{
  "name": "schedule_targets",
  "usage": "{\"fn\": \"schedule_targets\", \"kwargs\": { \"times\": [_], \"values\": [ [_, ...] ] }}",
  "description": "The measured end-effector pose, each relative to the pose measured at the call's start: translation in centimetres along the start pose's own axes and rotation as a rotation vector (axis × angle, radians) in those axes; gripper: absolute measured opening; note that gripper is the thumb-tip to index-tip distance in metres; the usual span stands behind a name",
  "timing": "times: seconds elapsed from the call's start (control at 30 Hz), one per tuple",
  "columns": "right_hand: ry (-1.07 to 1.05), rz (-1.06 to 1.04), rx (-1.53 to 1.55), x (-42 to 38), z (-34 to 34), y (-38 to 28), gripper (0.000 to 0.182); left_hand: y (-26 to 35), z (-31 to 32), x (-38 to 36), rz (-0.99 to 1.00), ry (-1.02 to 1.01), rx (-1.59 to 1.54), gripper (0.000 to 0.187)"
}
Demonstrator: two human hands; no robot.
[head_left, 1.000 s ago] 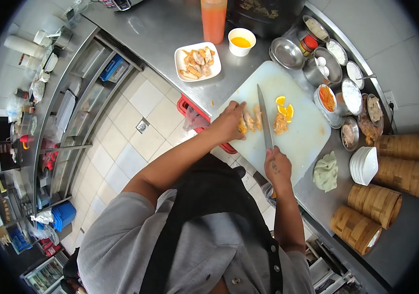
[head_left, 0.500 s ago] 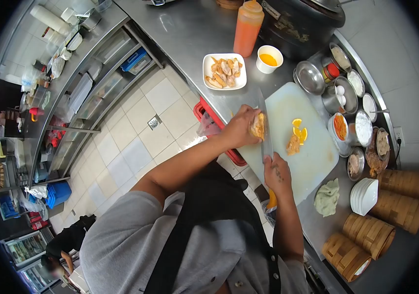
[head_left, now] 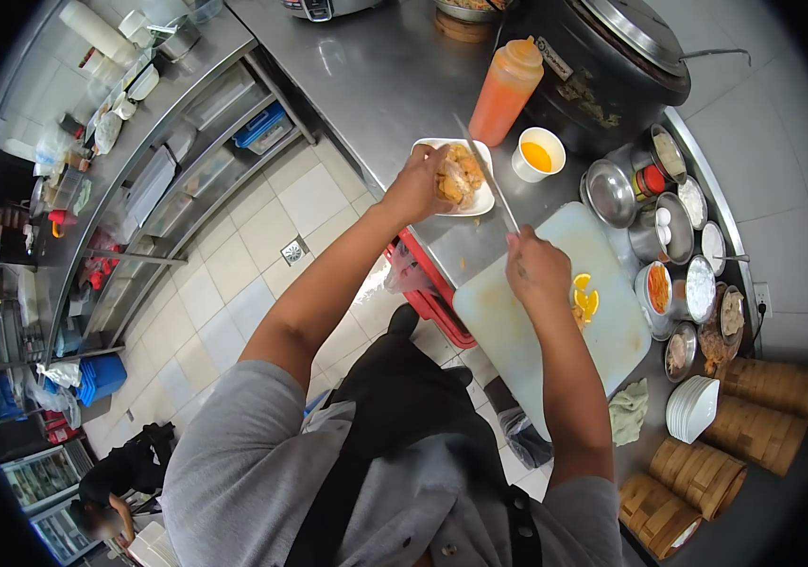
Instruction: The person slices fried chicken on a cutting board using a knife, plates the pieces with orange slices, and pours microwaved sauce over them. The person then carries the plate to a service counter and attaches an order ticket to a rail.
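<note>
My left hand point(head_left: 416, 189) is over the white square dish point(head_left: 481, 205), its fingers curled around pieces of golden cooked meat, perhaps chicken point(head_left: 460, 177). More meat lies in the dish, partly hidden by the hand. My right hand point(head_left: 537, 271) grips a knife point(head_left: 493, 182) by the handle, its blade angled up beside the dish's right edge. Below lies a pale cutting board point(head_left: 503, 326) bearing orange slices point(head_left: 589, 302). Another piece of meat point(head_left: 578, 313) on the board is partly covered by my right forearm.
Behind the dish stand an orange squeeze bottle point(head_left: 508, 92), a cup of yellow sauce point(head_left: 537, 155) and a black pot point(head_left: 602, 76). Metal bowls point(head_left: 610, 193), stacked white dishes point(head_left: 692, 408) and bamboo steamers point(head_left: 697, 455) line the right. A co-worker point(head_left: 130, 472) bends at lower left.
My left hand has moved from the board up to the dish with the meat. The knife has risen off the board and swung toward the dish in my right hand.
</note>
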State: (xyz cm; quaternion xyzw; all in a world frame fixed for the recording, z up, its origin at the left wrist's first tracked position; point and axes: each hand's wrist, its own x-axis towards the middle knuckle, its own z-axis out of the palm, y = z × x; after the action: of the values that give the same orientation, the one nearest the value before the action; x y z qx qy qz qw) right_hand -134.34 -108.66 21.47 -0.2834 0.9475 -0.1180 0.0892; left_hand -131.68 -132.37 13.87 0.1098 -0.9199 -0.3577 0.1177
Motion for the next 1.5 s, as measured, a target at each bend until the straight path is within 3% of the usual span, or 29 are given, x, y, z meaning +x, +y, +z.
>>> {"fn": "schedule_targets", "kwargs": {
  "times": [0.1,0.2,0.23,0.37,0.5,0.67,0.7,0.9,1.1,1.5],
  "values": [
    [0.051,0.083,0.101,-4.7,-1.3,2.0,0.031,2.1,-1.2,-1.9,0.011,0.165,-0.028,0.083],
    [0.043,0.291,0.314,-11.3,-1.7,6.1,0.033,4.7,1.5,-4.4,0.192,0.238,-0.075,0.071],
    [0.023,0.390,0.417,-13.6,-1.2,8.1,0.034,6.4,2.9,-5.3,0.231,0.069,-0.126,0.063],
    [0.088,0.786,0.776,-21.2,-3.3,9.8,0.034,13.6,9.4,-7.6,0.594,-0.386,-0.131,0.061],
    [0.223,0.851,0.877,-26.2,-3.0,11.9,0.036,18.2,16.7,-7.9,0.929,-0.435,0.170,0.057],
    [0.190,0.914,0.850,-29.6,-1.5,13.8,0.035,19.7,16.9,-7.0,0.788,-0.675,0.279,0.047],
    [0.171,0.872,0.797,-30.0,-0.4,14.3,0.035,19.3,16.0,-7.2,0.751,-0.708,0.279,0.045],
    [0.022,0.496,0.332,-27.7,2.8,12.0,0.031,15.9,11.8,-12.3,0.453,-0.438,-0.065,0.045],
    [-0.057,0.321,0.088,-24.6,1.6,10.5,0.024,14.6,13.1,-12.6,0.531,-0.235,-0.223,0.032],
    [-0.223,0.259,0.042,-23.4,-0.9,10.0,0.023,14.7,13.4,-11.9,0.538,-0.301,-0.269,0.024]
  ]
}}
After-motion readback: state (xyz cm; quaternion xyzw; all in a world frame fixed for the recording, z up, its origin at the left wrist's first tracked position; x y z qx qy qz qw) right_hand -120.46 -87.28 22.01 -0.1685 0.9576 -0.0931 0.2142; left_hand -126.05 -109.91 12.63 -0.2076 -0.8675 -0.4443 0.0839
